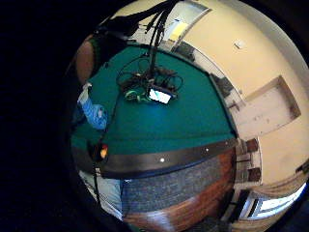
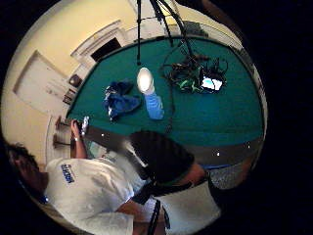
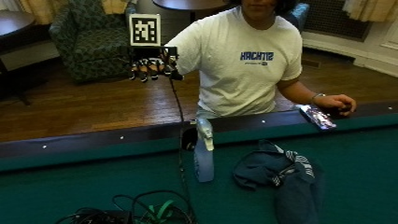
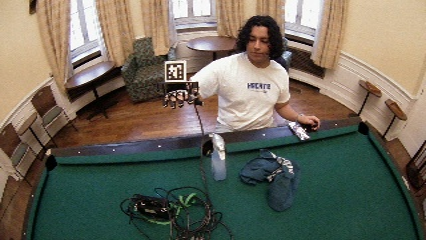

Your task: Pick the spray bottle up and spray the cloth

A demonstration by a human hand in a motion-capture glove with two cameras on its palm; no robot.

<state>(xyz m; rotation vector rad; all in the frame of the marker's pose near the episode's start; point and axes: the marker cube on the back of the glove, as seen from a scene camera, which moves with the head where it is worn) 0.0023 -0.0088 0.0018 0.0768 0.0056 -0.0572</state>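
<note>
— Where is your gloved right hand point(image 3: 152, 67)?
— You hold it raised well above the desk point(image 3: 348, 158), out to your right side, with its fingers hanging slack and nothing in them.
— And the spray bottle point(image 3: 203, 156)?
— It stands upright on the green felt, near the rail on your side, untouched. The dark blue cloth point(image 3: 280, 175) lies crumpled just beside it.
— Your other hand point(image 3: 336, 102)?
— Your bare hand rests on the rail, beside a small shiny object point(image 3: 317, 116) you can't make out clearly.
</note>
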